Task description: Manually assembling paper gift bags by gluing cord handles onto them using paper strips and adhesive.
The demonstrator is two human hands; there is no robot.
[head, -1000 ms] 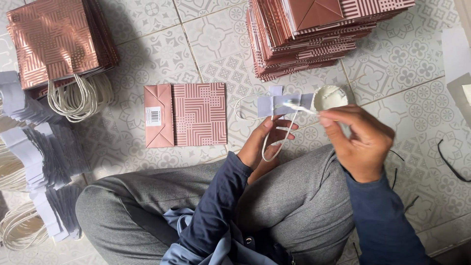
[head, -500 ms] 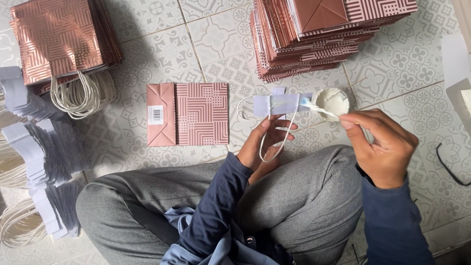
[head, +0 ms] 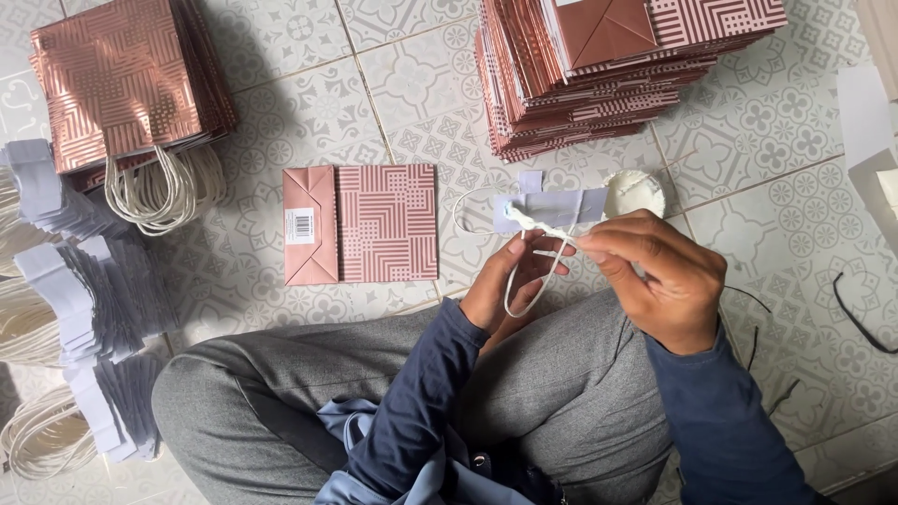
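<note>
A light, limp cord handle (head: 524,281) on a thin grey paper strip (head: 552,208) is pinched closed by the left hand (head: 510,285), best held at the strip, while the right hand (head: 659,276) is closed on a small glue-tipped stick (head: 547,229).

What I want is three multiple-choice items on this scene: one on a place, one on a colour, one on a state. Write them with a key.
1. Where does the single flat bag lie?
A. On the floor tiles, left of the hands
B. On top of the tall stack
C. On the person's lap

2. What colour is the cord loop hanging from the paper strip?
A. Black
B. White
C. Red

3. What is the left hand doing?
A. Resting empty on the floor
B. Lifting a finished bag
C. Holding the paper strip

Key:
1. A: it lies flat on the tiles beyond the knee.
2. B: the loop is pale against the grey trousers.
3. C: its fingers hold the strip up while the right hand pinches a thin applicator against it.
</note>
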